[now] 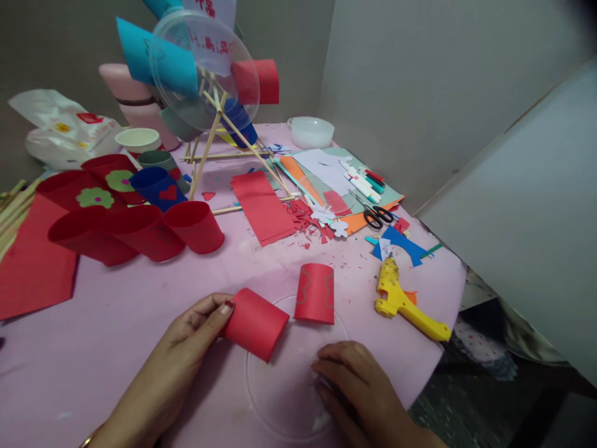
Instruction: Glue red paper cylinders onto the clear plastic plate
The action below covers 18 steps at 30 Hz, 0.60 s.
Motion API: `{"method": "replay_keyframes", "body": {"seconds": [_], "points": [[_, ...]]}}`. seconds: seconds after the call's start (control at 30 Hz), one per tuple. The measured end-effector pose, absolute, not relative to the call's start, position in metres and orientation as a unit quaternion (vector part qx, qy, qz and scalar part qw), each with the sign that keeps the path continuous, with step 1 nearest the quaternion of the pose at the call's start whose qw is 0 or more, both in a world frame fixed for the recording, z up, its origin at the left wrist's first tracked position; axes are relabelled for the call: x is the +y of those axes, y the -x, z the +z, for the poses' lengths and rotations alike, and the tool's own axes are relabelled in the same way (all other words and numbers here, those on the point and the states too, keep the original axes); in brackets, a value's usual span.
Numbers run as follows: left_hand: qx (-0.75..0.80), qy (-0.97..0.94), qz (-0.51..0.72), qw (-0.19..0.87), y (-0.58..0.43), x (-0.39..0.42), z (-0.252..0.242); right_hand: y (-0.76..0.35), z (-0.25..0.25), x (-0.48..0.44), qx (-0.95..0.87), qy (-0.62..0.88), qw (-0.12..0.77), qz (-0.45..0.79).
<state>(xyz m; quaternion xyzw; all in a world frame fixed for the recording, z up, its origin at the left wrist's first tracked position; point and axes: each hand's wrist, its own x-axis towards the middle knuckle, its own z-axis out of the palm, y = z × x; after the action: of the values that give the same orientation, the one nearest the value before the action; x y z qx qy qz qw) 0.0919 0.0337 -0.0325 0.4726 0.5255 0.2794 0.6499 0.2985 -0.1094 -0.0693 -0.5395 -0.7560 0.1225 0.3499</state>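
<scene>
My left hand [201, 323] is closed on one end of a red paper tube [257, 323], thumb on top. The tube is tilted, its free end pointing right over a clear plastic disc [284, 398] that lies on the table. My right hand [357, 389] is at the disc's right side, fingers loosely bent and a little apart, with nothing visible in them. Just beyond the disc's far edge is a second red paper tube [315, 294] with brown wavy lines. To the right lies a yellow glue gun [396, 298], its nozzle pointing away from me.
Several red paper cups [193, 227] are grouped at left. Behind stands a stick frame [219, 118] bearing a clear disc and coloured tubes. Red paper strips [263, 208], scraps, markers [364, 183] and black-handled scissors [377, 216] lie ahead. The pink table's edge [426, 373] runs along the right.
</scene>
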Motion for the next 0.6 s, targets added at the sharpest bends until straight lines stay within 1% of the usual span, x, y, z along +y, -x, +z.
{"method": "replay_keyframes", "body": {"seconds": [0.2, 0.3, 0.4, 0.5, 0.6], "points": [[0.53, -0.484, 0.27, 0.642, -0.091, 0.034, -0.03, -0.299, -0.071, -0.108, -0.761, 0.534, 0.353, 0.101], [0.526, -0.494, 0.267, 0.639, -0.09, 0.034, -0.03, -0.299, -0.074, -0.111, -0.76, 0.536, 0.351, 0.114], [0.524, -0.501, 0.267, 0.635, -0.09, 0.034, -0.032, -0.299, -0.08, -0.118, -0.724, 0.571, 0.368, 0.122], [0.522, -0.508, 0.265, 0.632, -0.09, 0.034, -0.033, -0.298, -0.083, -0.123, -0.675, 0.619, 0.39, 0.093], [0.522, -0.509, 0.263, 0.632, -0.09, 0.033, -0.031, -0.299, -0.081, -0.123, -0.662, 0.639, 0.38, 0.092]]}}
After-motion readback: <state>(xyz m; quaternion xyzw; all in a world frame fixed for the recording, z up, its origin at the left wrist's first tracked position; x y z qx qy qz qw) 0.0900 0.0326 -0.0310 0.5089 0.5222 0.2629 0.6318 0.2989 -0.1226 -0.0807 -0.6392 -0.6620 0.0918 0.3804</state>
